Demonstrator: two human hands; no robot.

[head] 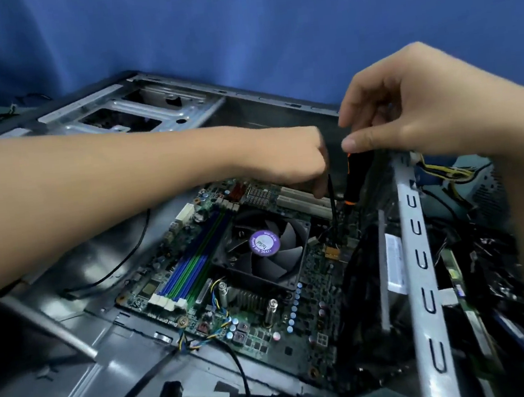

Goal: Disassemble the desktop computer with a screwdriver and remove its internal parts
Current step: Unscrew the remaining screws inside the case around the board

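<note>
The open grey computer case (83,330) lies on its side with the green motherboard (262,334) inside. A black CPU fan (264,246) with a purple label sits mid-board. My right hand (407,115) pinches the top of a black and orange screwdriver (354,182), which stands nearly upright over the board's far right part. My left hand (295,159) reaches across the case and holds a thin black cable (332,204) just left of the screwdriver. That cable runs down to a connector on the board.
A metal rear bracket (421,262) with slots runs down the right side. Beyond it lie black, yellow and other loose wires (452,175). An empty drive cage (135,114) is at the back left. Blue and green RAM slots (193,263) sit left of the fan. A blue wall stands behind.
</note>
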